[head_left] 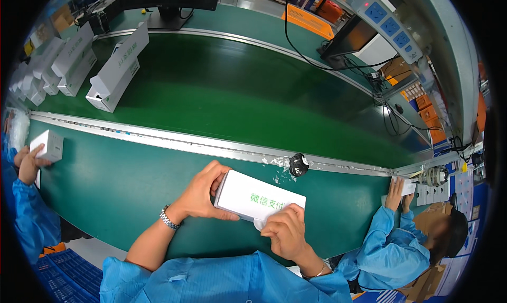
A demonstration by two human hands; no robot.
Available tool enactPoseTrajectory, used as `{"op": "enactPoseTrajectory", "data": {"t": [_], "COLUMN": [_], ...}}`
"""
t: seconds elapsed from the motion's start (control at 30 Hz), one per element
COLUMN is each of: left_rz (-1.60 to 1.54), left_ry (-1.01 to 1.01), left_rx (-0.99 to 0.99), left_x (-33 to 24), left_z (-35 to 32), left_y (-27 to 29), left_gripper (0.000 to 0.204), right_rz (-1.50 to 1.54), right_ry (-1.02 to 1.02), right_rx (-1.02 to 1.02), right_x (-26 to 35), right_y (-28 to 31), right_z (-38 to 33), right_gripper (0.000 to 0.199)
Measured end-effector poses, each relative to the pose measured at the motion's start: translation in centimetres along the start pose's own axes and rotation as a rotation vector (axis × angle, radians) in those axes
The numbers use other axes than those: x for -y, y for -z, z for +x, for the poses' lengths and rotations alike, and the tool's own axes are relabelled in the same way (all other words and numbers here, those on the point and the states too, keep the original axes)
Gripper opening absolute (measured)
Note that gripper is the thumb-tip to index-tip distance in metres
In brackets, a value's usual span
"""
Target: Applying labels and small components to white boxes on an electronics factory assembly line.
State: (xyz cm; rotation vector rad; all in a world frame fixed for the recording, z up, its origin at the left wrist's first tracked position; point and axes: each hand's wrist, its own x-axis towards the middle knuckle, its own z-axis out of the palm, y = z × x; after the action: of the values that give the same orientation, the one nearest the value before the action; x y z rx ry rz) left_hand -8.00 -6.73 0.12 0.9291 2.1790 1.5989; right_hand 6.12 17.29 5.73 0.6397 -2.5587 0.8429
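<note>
- Blue sleeves of the wearer's smock fill the bottom edge, forearms rising from them toward the green bench.
- Far left: a co-worker's hand grips a small white box at the bench edge, thumb on its front face.
- Upper left, on the green conveyor belt: white cartons lying in a loose row, long sides angled across the belt (laid flat, so they sit steady).
- Left hand, metal watch at the wrist, clasps the left end of a flat white box with green print; thumb beneath, fingers over the top, bracing it tilted just above the bench.
- Right hand is curled at the box's near right corner, fingertips pressing a small round white sticker there; the left-hand brace gives it something to push against.
- Small black object sits against the aluminium rail, kind unclear.
- Right: another co-worker's hands rest on a white item by the rail.
</note>
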Motion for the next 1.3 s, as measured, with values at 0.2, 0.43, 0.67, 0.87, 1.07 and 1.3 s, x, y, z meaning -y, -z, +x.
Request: {"op": "enactPoseTrajectory", "data": {"t": [0.2,0.43,0.67,0.87,1.07,1.3], "left_rz": [-0.019,0.033,0.070,0.029,0.043,0.056], "left_ry": [0.043,0.030,0.007,0.039,0.094,0.091], "left_rx": [0.013,0.026,0.032,0.021,0.030,0.029], "left_x": [-0.1,-0.1,-0.2,0.0,0.1,-0.4], "left_z": [-0.1,-0.2,-0.3,-0.7,-0.8,-1.1], "left_y": [0.2,0.1,0.1,0.4,0.4,0.7], "left_gripper": [0.094,0.095,0.096,0.098,0.099,0.098], "right_rz": [0.055,0.212,0.454,0.730,0.105,0.122], "right_ry": [-0.006,-0.005,-0.071,-0.258,-0.040,0.048], "right_rx": [0.089,0.146,0.166,-0.003,-0.069,-0.067], "right_x": [0.0,-0.7,-1.7,-1.1,0.0,-1.0], "right_y": [0.6,1.6,2.1,1.8,1.5,0.0], "right_z": [0.1,0.4,0.1,-0.7,-0.2,-1.6], "right_gripper": [0.018,0.012,0.012,0.012,0.035,0.023]}}
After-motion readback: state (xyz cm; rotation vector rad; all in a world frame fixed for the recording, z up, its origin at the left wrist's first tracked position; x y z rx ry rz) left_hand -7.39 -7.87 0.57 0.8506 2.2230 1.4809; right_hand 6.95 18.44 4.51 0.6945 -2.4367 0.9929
